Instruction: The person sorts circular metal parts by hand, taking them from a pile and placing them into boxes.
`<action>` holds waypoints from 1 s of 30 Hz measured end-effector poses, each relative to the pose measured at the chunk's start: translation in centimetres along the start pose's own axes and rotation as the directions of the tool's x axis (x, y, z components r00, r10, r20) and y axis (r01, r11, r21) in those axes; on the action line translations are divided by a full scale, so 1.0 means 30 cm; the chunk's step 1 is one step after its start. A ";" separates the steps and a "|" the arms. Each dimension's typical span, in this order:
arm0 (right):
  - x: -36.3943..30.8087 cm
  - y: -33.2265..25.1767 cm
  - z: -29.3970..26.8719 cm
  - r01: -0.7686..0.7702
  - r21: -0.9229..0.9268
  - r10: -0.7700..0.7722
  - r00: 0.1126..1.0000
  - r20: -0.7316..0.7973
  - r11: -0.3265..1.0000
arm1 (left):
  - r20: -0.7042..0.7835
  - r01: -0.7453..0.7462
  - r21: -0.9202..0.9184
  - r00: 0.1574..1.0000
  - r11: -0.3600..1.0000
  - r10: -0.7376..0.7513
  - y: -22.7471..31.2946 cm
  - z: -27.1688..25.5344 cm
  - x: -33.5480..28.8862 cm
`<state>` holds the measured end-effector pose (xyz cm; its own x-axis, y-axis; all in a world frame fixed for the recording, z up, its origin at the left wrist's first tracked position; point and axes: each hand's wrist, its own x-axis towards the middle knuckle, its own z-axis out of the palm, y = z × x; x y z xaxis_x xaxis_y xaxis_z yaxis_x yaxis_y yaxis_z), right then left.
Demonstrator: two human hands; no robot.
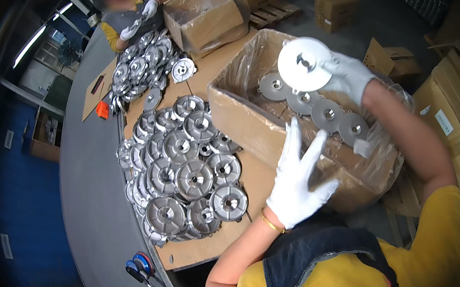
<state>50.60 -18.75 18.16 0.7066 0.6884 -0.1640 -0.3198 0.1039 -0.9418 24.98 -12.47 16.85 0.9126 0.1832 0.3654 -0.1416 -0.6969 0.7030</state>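
Note:
My right hand (350,76), in a pale glove, grips a round metal disc cover (313,76) by its right edge. The disc's bright face has a small dark opening in the middle, and it is held above a cardboard box (244,121) lined with clear plastic. Several grey disc covers (327,114) lie in a row inside the box. White-gloved and empty, my left hand (299,184) has its fingers spread over the box's near wall. To its left, a pile of ribbed metal disc covers (188,174) is stacked on the cardboard-covered table.
Across the table a person (136,14) in white gloves handles a part beside another heap of discs (143,65) and a second lined box (203,17). An air sander (140,265) with a hose lies at the table's lower left. Cartons (449,128) stand to the right.

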 end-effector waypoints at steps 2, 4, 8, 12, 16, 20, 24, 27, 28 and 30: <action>0.085 0.092 -0.056 -0.136 -0.051 0.135 0.991 -0.012 0.989 | -0.058 -0.017 -0.010 0.998 1.000 0.017 -0.029 0.008 -0.024; 0.173 0.190 -0.087 -0.215 -0.091 0.216 0.976 -0.008 0.972 | -0.115 0.037 -0.011 0.993 0.999 -0.038 -0.044 -0.014 -0.051; 0.330 0.378 -0.046 -0.207 -0.366 0.220 0.975 -0.006 0.907 | -0.177 0.154 0.001 0.973 0.988 -0.151 -0.071 -0.037 -0.137; 0.414 0.531 0.113 -0.257 -0.134 0.272 0.956 0.111 0.957 | -0.304 0.345 0.024 0.897 0.938 -0.321 -0.081 -0.071 -0.247; 0.390 0.554 0.275 -0.167 -0.690 0.303 0.949 0.081 0.705 | -0.513 0.534 0.045 0.738 0.844 -0.439 -0.097 -0.108 -0.460; 0.619 0.762 -0.090 0.027 -0.897 0.102 0.992 0.080 0.441 | -0.691 0.623 0.141 0.618 0.769 -0.374 -0.094 -0.165 -0.543; 0.428 0.570 0.262 0.158 -0.981 0.328 0.937 0.115 -0.108 | -0.783 0.794 0.423 0.563 0.437 -0.265 -0.132 -0.249 -0.709; 0.558 0.642 0.159 0.048 -0.998 0.286 0.957 0.057 0.037 | -0.734 0.771 0.590 0.636 0.238 -0.239 -0.199 -0.331 -0.690; 0.573 0.649 0.138 0.007 -0.996 0.273 0.962 0.030 0.087 | -0.714 0.753 0.632 0.657 0.181 -0.241 -0.212 -0.358 -0.687; 0.546 0.642 0.141 -0.039 -0.990 0.264 0.965 -0.002 0.132 | -0.695 0.736 0.650 0.677 0.190 -0.242 -0.254 -0.395 -0.710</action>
<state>53.34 -2.43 -1.43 0.5986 0.6897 -0.4075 0.5556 -0.7239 -0.4090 2.06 -2.83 10.94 0.3856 0.7748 0.5010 0.8937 -0.4485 0.0058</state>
